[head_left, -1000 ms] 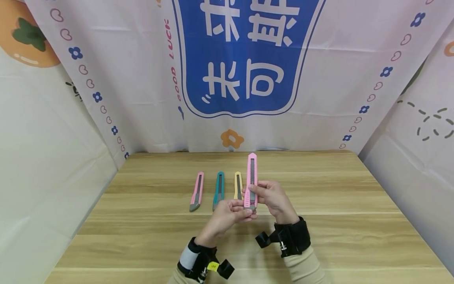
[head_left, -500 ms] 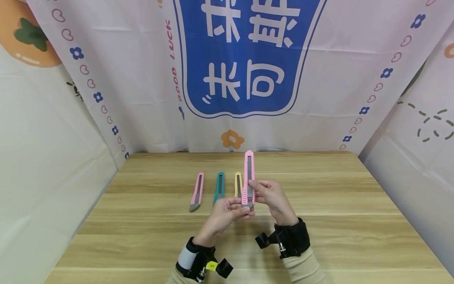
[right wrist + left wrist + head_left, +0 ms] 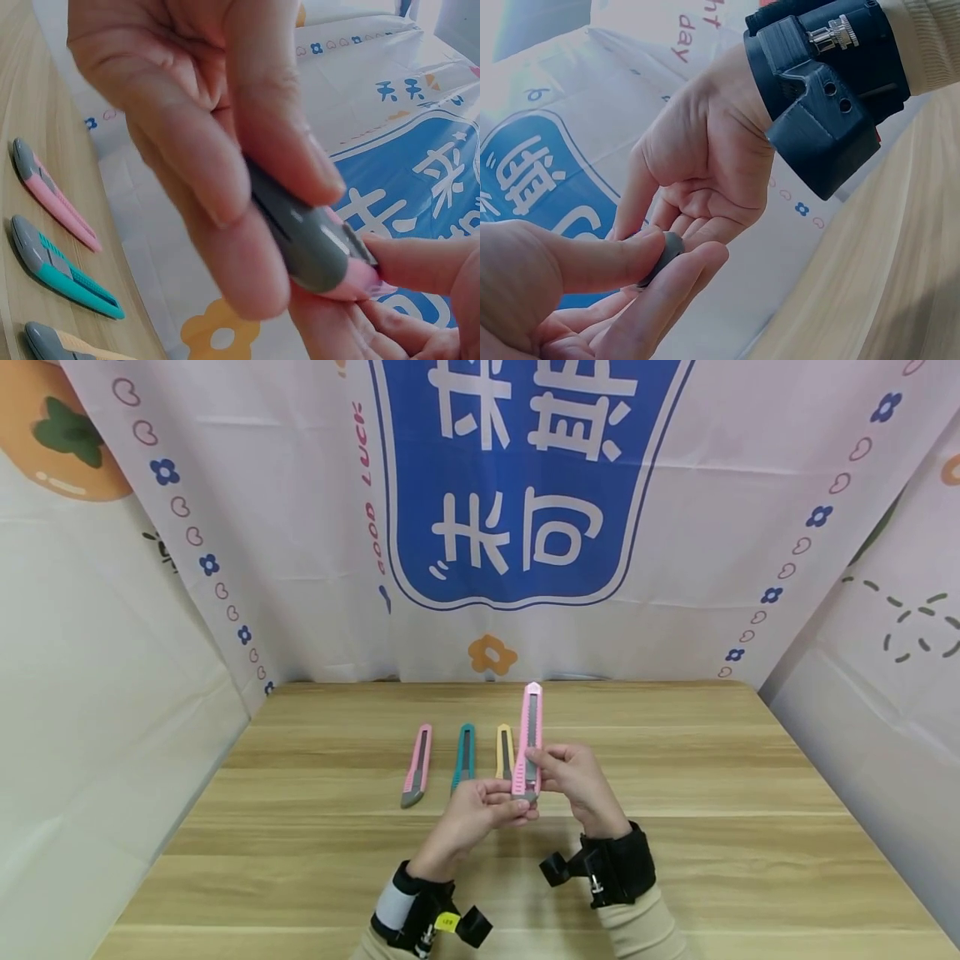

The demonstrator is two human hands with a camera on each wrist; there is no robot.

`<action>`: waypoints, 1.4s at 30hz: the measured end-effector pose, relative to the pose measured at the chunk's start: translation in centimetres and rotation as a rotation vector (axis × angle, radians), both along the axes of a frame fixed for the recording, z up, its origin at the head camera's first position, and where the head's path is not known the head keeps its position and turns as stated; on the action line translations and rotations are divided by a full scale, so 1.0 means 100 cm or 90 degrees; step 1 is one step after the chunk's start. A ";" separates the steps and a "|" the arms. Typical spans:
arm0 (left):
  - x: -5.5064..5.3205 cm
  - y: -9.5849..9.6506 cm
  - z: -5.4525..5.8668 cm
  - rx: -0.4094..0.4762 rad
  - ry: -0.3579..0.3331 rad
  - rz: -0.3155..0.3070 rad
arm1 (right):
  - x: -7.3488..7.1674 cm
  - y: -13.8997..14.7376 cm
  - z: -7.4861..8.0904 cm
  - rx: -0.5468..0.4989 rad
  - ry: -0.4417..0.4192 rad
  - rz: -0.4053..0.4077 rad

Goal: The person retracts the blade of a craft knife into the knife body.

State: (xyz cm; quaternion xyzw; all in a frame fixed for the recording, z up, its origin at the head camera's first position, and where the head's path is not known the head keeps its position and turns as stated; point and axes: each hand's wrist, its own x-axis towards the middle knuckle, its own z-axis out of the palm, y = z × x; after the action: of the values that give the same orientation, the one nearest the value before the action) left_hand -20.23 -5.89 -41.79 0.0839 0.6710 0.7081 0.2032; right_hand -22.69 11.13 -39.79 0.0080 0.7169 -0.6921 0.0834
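A pink utility knife [image 3: 532, 731] with a grey end is raised above the table, its narrow tip upward. My left hand [image 3: 471, 814] pinches the knife's grey lower end between thumb and fingers. Higher up, my right hand [image 3: 581, 781] grips the body from the right side, thumb on its front at the slider. In the right wrist view, the grey end [image 3: 307, 247] shows between the left thumb and fingers, with the right thumb [image 3: 420, 264] against the slider. Only a bit of the grey end [image 3: 665, 255] shows in the left wrist view; fingers hide the rest.
Another pink utility knife [image 3: 417, 767], a teal utility knife [image 3: 466, 752] and a yellow utility knife [image 3: 504, 750] lie in a row on the wooden table [image 3: 300, 860]. The hands and the raised knife partly cover the latter two. Printed cloth [image 3: 322, 610] hangs behind the table.
The raised knife shifts slightly left and up, then its tip dips back down a little. Both hands keep their hold; the knives on the table stay put.
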 end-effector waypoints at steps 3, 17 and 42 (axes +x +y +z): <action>0.000 0.000 0.000 0.002 0.000 -0.003 | 0.000 0.000 -0.001 -0.011 0.000 0.000; 0.001 0.000 0.000 0.016 0.003 0.000 | 0.001 0.001 -0.003 -0.032 0.004 0.029; -0.002 0.000 0.000 -0.007 0.026 0.022 | -0.001 -0.001 0.000 0.007 -0.015 0.006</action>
State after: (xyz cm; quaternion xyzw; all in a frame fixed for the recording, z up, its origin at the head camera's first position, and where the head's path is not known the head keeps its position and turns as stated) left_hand -20.41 -5.91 -41.77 0.0854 0.6802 0.7061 0.1774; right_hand -22.75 11.05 -39.80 0.0132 0.7196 -0.6878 0.0946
